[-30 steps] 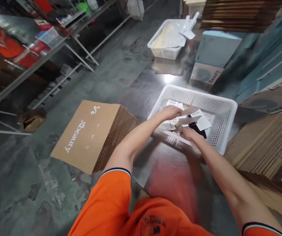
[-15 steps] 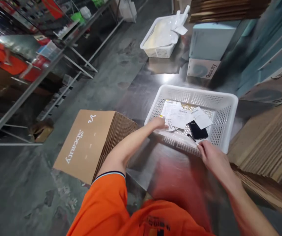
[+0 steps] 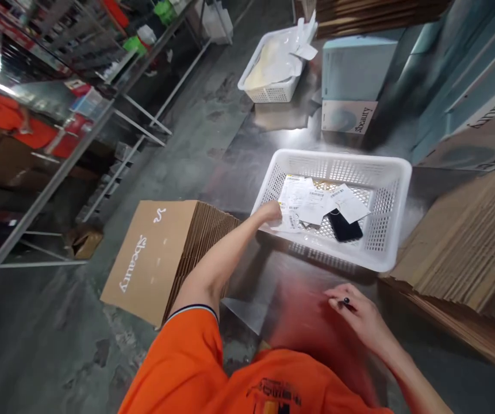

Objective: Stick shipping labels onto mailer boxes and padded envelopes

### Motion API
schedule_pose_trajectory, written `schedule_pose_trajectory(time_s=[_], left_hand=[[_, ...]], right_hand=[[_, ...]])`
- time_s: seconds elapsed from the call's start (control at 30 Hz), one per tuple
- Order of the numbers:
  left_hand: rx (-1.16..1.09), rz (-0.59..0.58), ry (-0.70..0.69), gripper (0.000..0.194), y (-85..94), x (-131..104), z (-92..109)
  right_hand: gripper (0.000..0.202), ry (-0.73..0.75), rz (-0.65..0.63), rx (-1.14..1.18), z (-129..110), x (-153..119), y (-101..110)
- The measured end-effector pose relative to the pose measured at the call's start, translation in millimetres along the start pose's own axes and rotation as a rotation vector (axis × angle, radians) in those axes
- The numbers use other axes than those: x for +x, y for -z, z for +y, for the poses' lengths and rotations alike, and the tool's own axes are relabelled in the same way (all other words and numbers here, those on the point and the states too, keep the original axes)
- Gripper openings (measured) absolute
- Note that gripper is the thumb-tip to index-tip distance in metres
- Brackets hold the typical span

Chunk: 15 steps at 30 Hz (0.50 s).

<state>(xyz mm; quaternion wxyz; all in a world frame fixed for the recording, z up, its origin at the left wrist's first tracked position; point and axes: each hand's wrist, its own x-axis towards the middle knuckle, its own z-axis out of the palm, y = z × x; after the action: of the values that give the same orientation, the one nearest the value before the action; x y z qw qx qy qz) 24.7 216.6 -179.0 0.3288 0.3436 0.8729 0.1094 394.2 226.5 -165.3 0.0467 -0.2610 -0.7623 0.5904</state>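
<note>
My left hand point(image 3: 271, 213) reaches over the near left rim of a white plastic basket point(image 3: 396, 230). Its fingers are curled at the edge of a printed paper slip point(image 3: 289, 221), with the fingertips partly hidden. Several more paper slips point(image 3: 311, 207) with barcodes overlap inside the basket. A dark, flat, phone-like object point(image 3: 345, 227) lies beside them, partly under one slip. In front of the basket, above the shiny metal table, my right hand point(image 3: 357, 315) is closed around a dark pen point(image 3: 346, 302), whose end pokes out between the fingers.
Flattened cardboard boxes point(image 3: 148, 259) are stacked at left, and another cardboard stack point(image 3: 467, 230) stands right of the basket. Farther back are a second white basket point(image 3: 268, 92) holding clear plastic and a pale blue box point(image 3: 355, 69). A person in orange point(image 3: 10, 121) is behind the metal rack at far left.
My right hand has drawn back from the basket toward my body with the pen. My left hand stays at the slips, shifted slightly left. The view has turned a little.
</note>
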Motion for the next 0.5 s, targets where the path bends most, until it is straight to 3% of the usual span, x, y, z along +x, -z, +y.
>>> schedule_pose_trajectory(time_s=[0.13,0.27,0.4,0.5], left_hand=[[-0.154,0.125,0.076,0.014,13.8,-12.0,-6.5],[-0.348,0.297,0.092,0.008,15.0,-18.1,-4.6],[-0.536,0.382,0.109,0.003,9.1,-21.3,-0.9],[-0.878,0.392,0.131,0.004,3.4,-26.9,1.5]], right_hand=[[0.036,-0.034,-0.012,0.096,-3.0,1.7,-3.7],[0.043,-0.136,0.045,0.278,-18.9,14.0,3.6],[0.036,-0.035,0.214,0.329,-36.5,36.7,16.3],[0.035,0.03,0.212,0.404,-44.9,46.3,13.5]])
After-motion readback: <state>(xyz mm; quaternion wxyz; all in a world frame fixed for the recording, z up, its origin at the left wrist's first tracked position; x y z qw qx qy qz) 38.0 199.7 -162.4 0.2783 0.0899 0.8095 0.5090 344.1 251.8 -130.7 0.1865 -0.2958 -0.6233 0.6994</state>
